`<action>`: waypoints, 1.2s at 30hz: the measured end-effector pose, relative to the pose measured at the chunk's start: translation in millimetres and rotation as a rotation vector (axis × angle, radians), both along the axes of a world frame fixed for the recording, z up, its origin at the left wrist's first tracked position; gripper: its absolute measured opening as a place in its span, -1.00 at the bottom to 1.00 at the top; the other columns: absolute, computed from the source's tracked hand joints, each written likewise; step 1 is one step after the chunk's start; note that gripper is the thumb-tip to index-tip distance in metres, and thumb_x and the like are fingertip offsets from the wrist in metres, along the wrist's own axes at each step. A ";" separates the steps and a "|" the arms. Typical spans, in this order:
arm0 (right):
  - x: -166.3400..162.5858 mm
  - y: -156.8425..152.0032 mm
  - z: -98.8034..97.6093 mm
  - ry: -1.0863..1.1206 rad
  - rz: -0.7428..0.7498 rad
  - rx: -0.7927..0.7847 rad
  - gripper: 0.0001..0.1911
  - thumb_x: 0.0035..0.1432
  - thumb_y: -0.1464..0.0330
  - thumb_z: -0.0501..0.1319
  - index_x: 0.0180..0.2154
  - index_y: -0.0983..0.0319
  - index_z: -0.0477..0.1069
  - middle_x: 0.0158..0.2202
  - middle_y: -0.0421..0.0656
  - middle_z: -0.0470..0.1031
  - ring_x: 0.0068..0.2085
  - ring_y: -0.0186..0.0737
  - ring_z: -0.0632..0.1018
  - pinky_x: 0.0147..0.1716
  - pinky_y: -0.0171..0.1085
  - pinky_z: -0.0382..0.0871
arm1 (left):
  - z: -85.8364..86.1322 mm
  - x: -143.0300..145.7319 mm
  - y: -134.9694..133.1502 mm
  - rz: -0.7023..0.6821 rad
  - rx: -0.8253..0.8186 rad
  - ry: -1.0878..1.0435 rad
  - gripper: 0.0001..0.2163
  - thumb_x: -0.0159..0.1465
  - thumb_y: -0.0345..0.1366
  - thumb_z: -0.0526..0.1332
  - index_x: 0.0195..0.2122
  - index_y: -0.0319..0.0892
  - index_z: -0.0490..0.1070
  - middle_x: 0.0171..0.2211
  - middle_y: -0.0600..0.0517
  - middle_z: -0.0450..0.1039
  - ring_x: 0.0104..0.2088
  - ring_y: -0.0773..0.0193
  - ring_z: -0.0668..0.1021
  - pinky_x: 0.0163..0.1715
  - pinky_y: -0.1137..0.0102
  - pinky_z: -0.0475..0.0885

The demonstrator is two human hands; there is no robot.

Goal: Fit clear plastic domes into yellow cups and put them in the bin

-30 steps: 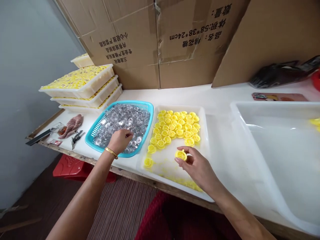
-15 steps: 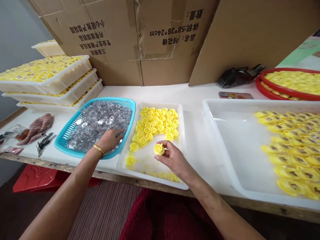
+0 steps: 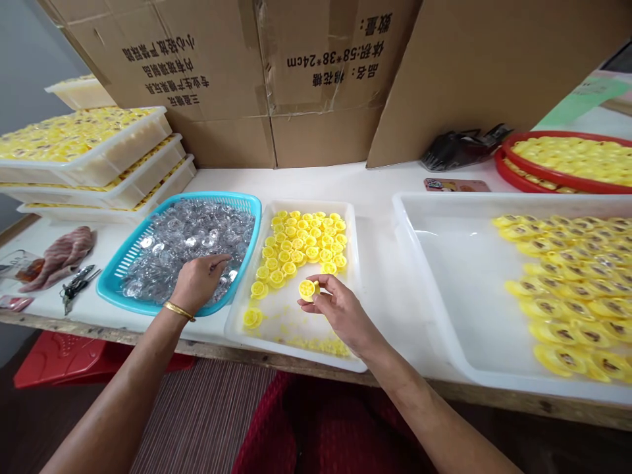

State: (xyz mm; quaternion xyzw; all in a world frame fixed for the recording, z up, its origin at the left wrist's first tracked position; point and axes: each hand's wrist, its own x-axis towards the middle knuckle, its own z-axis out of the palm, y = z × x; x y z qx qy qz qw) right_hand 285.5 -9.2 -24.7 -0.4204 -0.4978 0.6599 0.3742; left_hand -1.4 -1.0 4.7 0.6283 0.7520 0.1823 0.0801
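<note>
Our right hand (image 3: 340,313) pinches one round yellow cap (image 3: 307,289). Our left hand (image 3: 197,282) rests on clear pieces (image 3: 172,243) in one blue basket (image 3: 109,284), far left. We cannot tell whether it grips.

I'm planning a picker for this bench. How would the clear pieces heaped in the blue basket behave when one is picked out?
Probably light and thin: the clear pieces lie loosely heaped in the blue basket. Their glossy shine suggests slipperiness. Neighbours may slide where the left hand digs in.
</note>
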 end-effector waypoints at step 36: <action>2.6 -3.3 6.9 0.156 0.030 -0.043 -0.70 0.10 0.23 0.24 -0.13 0.19 0.32 -0.16 -0.14 0.44 -0.21 -0.17 0.59 -0.10 -0.09 0.43 | -14.6 125.2 -33.2 -0.226 0.006 -1.755 -0.52 0.18 -0.43 0.26 0.14 0.00 0.29 0.13 -0.05 0.33 0.21 0.07 0.30 0.24 0.18 0.15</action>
